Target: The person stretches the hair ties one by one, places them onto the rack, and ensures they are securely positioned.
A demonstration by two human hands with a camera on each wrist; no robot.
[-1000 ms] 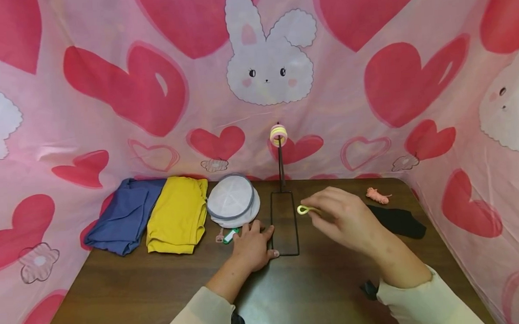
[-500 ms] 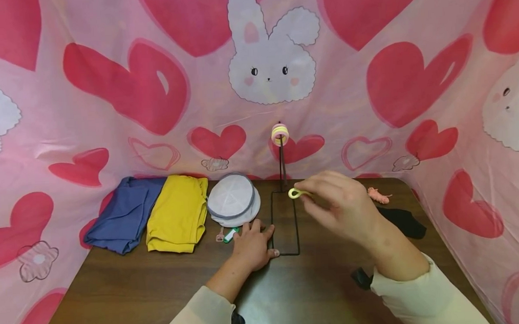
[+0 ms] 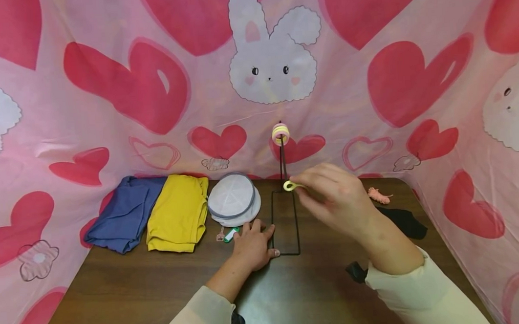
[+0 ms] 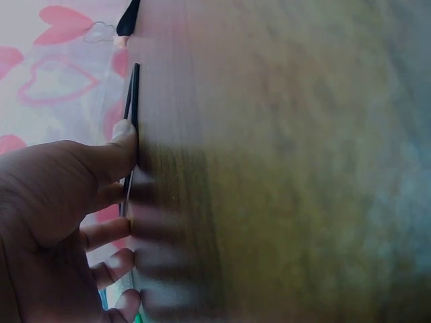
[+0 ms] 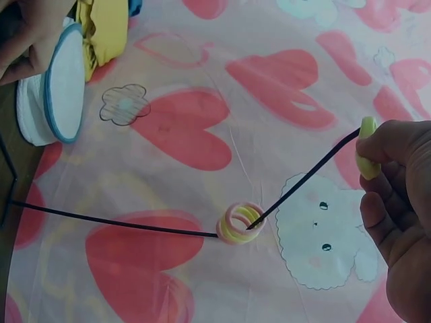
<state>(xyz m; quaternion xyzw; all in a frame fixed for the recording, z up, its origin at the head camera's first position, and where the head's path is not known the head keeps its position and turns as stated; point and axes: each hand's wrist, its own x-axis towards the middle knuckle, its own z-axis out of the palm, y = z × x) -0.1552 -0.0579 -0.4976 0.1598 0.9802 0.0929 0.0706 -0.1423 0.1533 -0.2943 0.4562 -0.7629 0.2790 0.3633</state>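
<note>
A black wire stand (image 3: 297, 228) stands on the table with a rectangular base and a raised arm. Several pink and yellow hair ties (image 3: 280, 134) hang together on that arm. My left hand (image 3: 252, 245) lies spread with its thumb and forefinger on the base's left side. Between thumb and fingers, my right hand (image 3: 338, 197) pinches a yellow hair tie (image 3: 289, 186). In the right wrist view this hair tie (image 5: 368, 151) is at the tip of the wire arm (image 5: 310, 173). Whether the tip passes through it, I cannot tell.
Folded blue cloth (image 3: 123, 218) and yellow cloth (image 3: 176, 215) lie at the left. A round white lidded item (image 3: 232, 197) sits beside a green tag (image 3: 231, 235). Pink yarn (image 3: 378, 195) and a black cloth (image 3: 404, 221) lie to the right.
My right hand has moved up and left in the head view, bringing the yellow hair tie closer to the stand's arm. The left hand keeps its place on the base.
</note>
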